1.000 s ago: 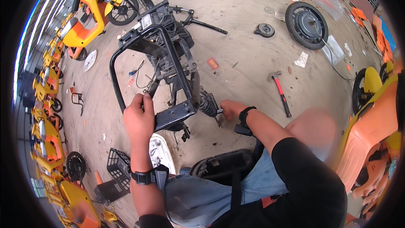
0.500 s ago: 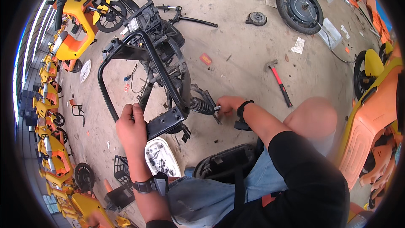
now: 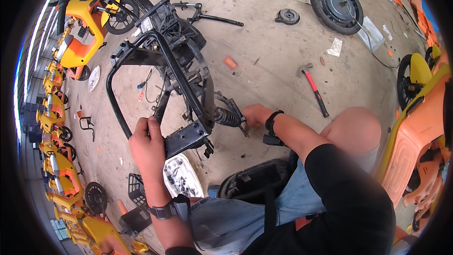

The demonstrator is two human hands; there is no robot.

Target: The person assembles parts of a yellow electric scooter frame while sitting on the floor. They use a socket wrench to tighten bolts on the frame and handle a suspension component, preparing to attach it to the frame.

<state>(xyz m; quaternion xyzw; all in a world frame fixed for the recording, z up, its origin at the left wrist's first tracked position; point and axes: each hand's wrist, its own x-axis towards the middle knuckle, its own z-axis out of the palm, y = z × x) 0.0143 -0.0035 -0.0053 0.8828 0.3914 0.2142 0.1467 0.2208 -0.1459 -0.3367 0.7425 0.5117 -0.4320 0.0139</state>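
Observation:
A stripped scooter frame (image 3: 180, 76) of black tubes stands in front of me. My left hand (image 3: 147, 145) is closed around its rear loop, at the left end of the flat black bracket (image 3: 185, 138). To the right of that bracket, a black coil-spring shock absorber (image 3: 227, 117) sticks out from the frame. My right hand (image 3: 256, 115) is at the shock's outer end, fingers curled together; what they pinch is hidden. Below the bracket lies a white tray (image 3: 198, 184) of small metal parts, partly behind my left arm.
A hammer (image 3: 313, 89) with a red-and-black handle lies right of my hands. Farther off are a wheel (image 3: 336, 7) with a cable and a round dark part (image 3: 288, 17). An open black bin (image 3: 255, 182) sits by my legs. Yellow scooters (image 3: 81, 30) line the left side; orange panels (image 3: 410, 146) stand right.
The view has shifted slightly. My left hand keeps its place on the frame. My right hand stays at the shock's end, and the shiny bit seen beside its fingers is now less visible.

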